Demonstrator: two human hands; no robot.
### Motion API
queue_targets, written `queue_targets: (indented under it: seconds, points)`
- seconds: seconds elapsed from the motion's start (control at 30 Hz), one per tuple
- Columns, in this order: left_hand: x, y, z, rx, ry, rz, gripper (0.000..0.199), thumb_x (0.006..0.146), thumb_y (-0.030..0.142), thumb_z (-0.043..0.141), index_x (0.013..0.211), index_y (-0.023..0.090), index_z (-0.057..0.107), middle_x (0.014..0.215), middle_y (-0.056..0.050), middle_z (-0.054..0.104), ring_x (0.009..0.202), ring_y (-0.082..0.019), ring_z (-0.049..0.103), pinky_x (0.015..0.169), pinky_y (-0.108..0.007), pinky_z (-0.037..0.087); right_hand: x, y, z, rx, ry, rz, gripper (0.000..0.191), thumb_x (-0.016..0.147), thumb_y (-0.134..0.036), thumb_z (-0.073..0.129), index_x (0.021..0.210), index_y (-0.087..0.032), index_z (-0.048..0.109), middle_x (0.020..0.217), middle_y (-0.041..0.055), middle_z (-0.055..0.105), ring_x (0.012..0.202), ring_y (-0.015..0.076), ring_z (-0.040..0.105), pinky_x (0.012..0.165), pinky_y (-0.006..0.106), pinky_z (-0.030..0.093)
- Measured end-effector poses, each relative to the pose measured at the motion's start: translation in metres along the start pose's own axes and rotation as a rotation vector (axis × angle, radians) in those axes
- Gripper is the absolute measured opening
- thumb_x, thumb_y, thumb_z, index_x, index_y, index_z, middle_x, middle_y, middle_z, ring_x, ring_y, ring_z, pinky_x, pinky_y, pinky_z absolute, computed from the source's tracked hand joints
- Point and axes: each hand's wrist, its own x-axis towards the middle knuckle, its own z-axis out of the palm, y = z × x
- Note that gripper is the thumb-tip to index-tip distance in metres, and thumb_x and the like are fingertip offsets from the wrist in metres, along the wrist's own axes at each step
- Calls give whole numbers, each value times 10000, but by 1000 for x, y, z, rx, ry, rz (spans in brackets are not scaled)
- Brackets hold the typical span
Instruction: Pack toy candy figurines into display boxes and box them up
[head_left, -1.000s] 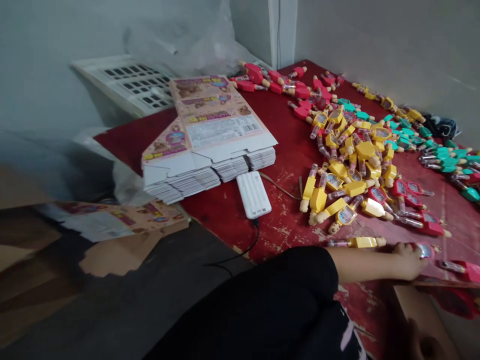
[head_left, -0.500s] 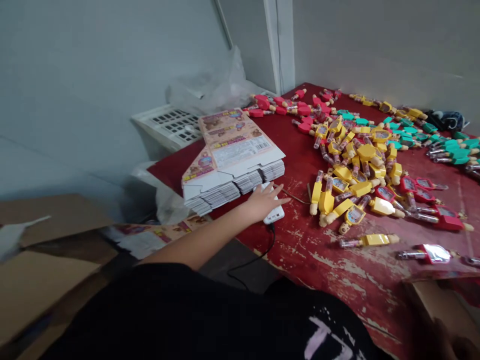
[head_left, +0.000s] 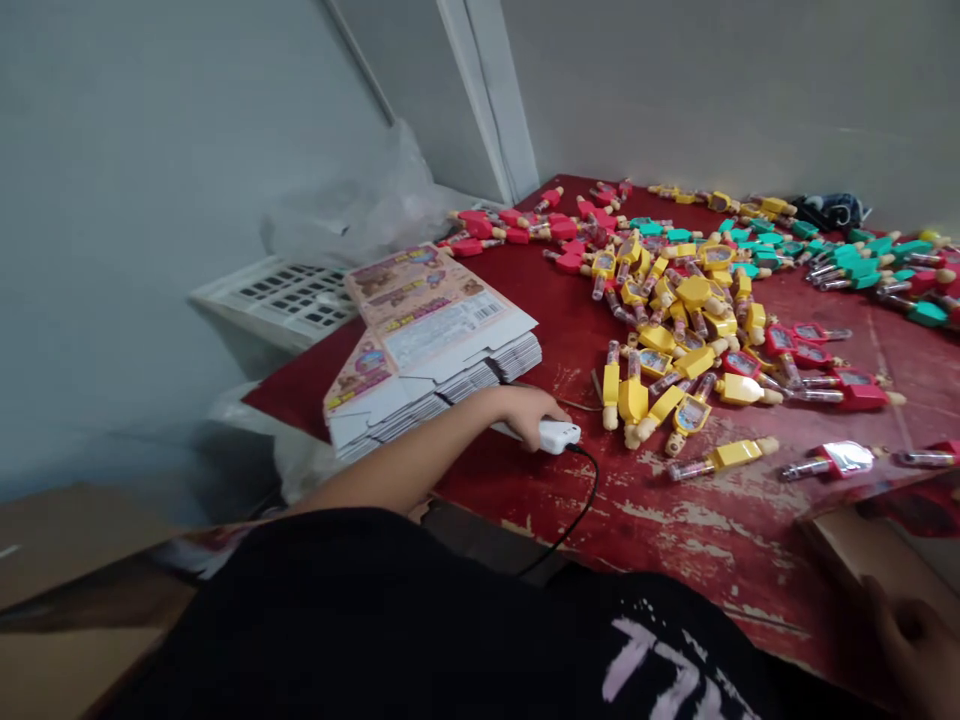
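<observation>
My left hand (head_left: pixel 529 420) is closed around a white power bank (head_left: pixel 559 436) at the table's near edge, and a black cable (head_left: pixel 581 500) hangs from it. Just left of that hand lies a stack of flattened printed cartons (head_left: pixel 431 370). Several candy-filled toy tubes with yellow (head_left: pixel 731 457), red (head_left: pixel 844 460) and teal (head_left: pixel 855 265) plastic ends are spread across the worn red table (head_left: pixel 720 520). My right hand (head_left: pixel 911 640) is blurred at the lower right corner, beside the table's edge, and shows nothing in it.
A white slotted crate (head_left: pixel 289 300) and a clear plastic bag (head_left: pixel 352 205) stand behind the cartons against the wall. Brown cardboard (head_left: pixel 75 600) lies low on the left, and a cardboard edge (head_left: pixel 840 550) sits at the right table corner.
My left hand has moved from the foil-topped toy at the right, across the table, to the power bank and closed around it. The view has turned and tilted.
</observation>
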Motion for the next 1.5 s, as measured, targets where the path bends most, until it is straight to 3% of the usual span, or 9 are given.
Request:
queue_targets:
  seconds: [0.13,0.3,0.63,0.93,1.03,1.13,1.27,1.4,1.5]
  points:
    - [20,-8,-11,-71,-64,20,439,546,200,578,974,214,675,802,19,670,670,-170,558,591,-222,388,-3,-7,-3,38,-21,55,502,697,-751,424,666,-293,628,592,131,638,616,337,636,623,464,468]
    - [38,-20,-4,-50,69,-31,296,580,155,505,841,152,644,726,-13,630,627,-162,534,562,-243,368,-5,-9,-4,30,-33,53,461,719,-708,422,638,-300,620,592,127,643,608,334,639,578,440,460]
    - [45,-22,12,92,292,-77,372,712,121,457,1065,174,562,1098,-74,593,998,-212,546,865,-319,415,-8,-9,0,33,1,-9,544,736,-733,384,676,-263,651,569,126,643,538,296,615,556,404,458]
    - [35,-7,25,222,470,-60,361,789,136,435,1091,180,627,1013,-115,566,939,-249,546,840,-380,441,-29,-22,-17,16,-38,9,584,748,-755,366,800,-247,648,639,104,656,581,294,633,553,372,443]
    - [40,30,9,244,612,48,369,822,135,401,1133,141,600,1091,-138,545,1018,-257,513,919,-411,411,-36,-32,-24,-37,-1,38,547,760,-744,363,730,-255,606,635,90,653,643,307,653,548,354,417]
    - [65,97,-15,224,718,262,355,871,193,385,1174,146,565,1173,-129,512,1115,-223,467,995,-372,372,-40,-38,-26,-58,85,16,501,803,-685,355,665,-242,542,648,81,656,660,288,659,530,321,377]
    - [129,209,-30,157,606,565,314,881,288,439,1145,198,582,1110,-85,567,1038,-199,536,938,-326,428,-42,-34,-22,48,184,-52,497,782,-692,386,643,-227,491,620,61,644,642,251,645,515,284,348]
    - [206,296,-19,67,552,518,499,822,320,561,1284,161,461,1130,-163,565,921,-270,600,787,-393,501,-50,-21,-14,363,410,-89,522,688,-720,506,670,-199,520,631,59,623,611,213,610,548,285,410]
    - [249,323,-12,-51,521,420,610,759,290,654,1306,157,420,1094,-164,590,815,-245,625,723,-392,523,-65,-11,-10,724,543,-118,466,687,-599,622,840,-160,577,745,58,622,643,177,602,584,281,461]
